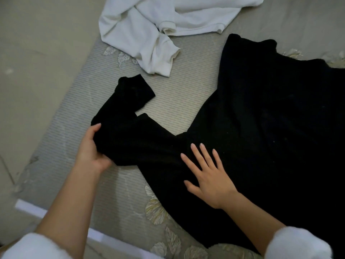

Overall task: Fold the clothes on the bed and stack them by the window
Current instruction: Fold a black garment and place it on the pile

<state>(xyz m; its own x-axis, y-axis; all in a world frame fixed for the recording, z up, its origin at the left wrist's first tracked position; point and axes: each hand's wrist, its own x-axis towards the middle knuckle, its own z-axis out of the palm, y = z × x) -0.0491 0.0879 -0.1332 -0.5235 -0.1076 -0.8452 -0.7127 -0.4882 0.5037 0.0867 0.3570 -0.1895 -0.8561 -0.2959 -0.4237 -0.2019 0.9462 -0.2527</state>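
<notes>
black sweater (261,118): spread flat on the bed (177,101), body at right, one long sleeve stretched left, its cuff end doubled back | white sweatshirt (149,25): rumpled, unfolded, farther up the bed, ribbed cuffs showing, apart from the black one

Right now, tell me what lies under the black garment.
The black garment lies on the patterned bed cover, which shows along its visible edges. Whether anything else lies beneath cannot be seen: the cloth hides it. The right hand rests flat on top.
</notes>
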